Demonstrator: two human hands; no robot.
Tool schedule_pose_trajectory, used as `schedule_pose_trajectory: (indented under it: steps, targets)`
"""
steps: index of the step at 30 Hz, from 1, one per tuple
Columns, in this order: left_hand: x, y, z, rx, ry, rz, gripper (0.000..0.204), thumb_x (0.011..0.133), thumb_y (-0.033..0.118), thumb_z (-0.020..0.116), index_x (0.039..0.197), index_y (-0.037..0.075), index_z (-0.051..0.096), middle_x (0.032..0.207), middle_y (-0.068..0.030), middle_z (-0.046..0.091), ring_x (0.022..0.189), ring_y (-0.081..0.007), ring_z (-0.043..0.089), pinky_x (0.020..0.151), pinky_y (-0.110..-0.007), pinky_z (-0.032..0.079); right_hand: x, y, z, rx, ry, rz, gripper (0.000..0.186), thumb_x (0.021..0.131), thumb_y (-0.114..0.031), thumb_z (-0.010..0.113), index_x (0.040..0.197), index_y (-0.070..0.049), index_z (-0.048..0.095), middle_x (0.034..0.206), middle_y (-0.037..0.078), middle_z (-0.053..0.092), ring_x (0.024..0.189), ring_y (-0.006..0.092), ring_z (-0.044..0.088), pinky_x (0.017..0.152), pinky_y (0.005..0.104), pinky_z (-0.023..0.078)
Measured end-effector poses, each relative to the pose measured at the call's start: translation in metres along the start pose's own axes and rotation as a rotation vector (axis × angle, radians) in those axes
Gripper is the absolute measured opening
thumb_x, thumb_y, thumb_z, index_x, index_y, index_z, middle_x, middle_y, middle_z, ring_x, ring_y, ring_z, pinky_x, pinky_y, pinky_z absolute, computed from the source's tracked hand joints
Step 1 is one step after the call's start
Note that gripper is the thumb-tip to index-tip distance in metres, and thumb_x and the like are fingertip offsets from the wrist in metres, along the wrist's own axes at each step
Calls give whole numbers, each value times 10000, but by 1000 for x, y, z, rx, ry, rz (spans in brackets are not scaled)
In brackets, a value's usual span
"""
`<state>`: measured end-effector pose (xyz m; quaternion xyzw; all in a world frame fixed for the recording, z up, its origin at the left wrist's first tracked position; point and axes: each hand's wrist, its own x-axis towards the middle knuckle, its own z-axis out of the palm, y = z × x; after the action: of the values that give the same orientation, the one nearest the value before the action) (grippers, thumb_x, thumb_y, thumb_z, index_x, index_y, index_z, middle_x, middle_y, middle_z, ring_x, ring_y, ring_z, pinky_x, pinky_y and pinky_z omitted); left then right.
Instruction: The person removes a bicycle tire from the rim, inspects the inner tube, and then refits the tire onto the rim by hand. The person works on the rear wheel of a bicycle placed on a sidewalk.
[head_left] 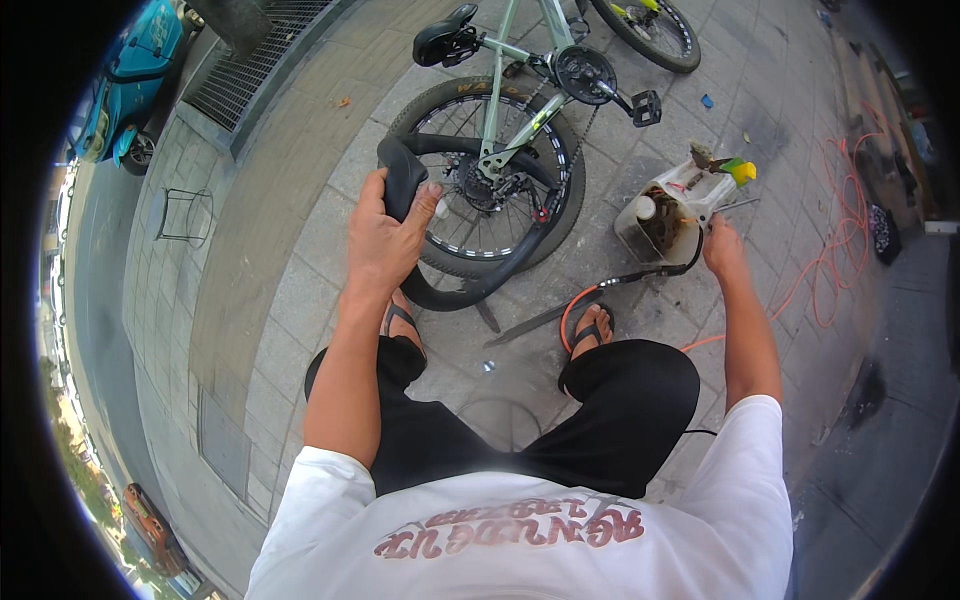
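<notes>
A black inner tube is held by the fingers of the left hand, its loop seen across the rear wheel of a pale-green bicycle. The right hand is placed against an open whitish container; what its fingers hold cannot be told.

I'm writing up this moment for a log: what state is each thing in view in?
Tube: plump-looking, draped over the rear wheel.
Left hand: closed around the tube.
Right hand: fingers curled beside the container; grip unclear.
Bike: lying on its side.
Rear wheel: fitted to the bike.
Container: open, things inside.
Orange hose: slack, loosely looped at right.
Blue scooter: standing on its wheels.
</notes>
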<state>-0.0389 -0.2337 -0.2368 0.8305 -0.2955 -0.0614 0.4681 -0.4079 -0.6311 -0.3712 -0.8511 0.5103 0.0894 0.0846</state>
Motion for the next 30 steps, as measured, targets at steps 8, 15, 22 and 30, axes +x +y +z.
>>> schedule_pose_trajectory:
  steps: [8, 15, 22, 30]
  targets:
    - [22, -75, -29, -471, 125, -762, 325, 1109, 355, 581, 1268, 73, 555, 875, -98, 695, 688, -150, 617, 553, -339, 506, -158, 10, -70, 268, -89, -131, 407, 963, -258, 672, 1291, -18, 695, 1044, 259, 772, 1015, 441, 739, 913, 516, 564]
    - [-37, -89, -1, -577, 22, -642, 412, 1026, 226, 690, 1330, 19, 505, 944, -132, 695, 751, -204, 675, 623, -402, 553, -329, 42, -68, 575, -46, -6, 291, 1027, -211, 664, 1211, -3, 752, 834, 84, 745, 694, 126, 667, 630, 321, 536]
    - [-76, -92, -8, -556, -30, -588, 677, 883, 154, 774, 1460, -42, 480, 1174, -215, 709, 1032, -312, 704, 903, -434, 573, -390, -42, -143, 700, 80, -81, 347, 1069, -322, 672, 999, 7, 753, 747, 27, 685, 586, 73, 572, 542, 280, 455]
    - [-105, -73, -36, -875, -69, -717, 455, 982, 96, 623, 1411, -32, 541, 1123, -159, 697, 844, -256, 724, 642, -435, 604, -408, -166, -146, 742, -91, -484, 273, 1050, -251, 700, 1064, 18, 751, 775, 38, 694, 711, 81, 619, 673, 277, 509]
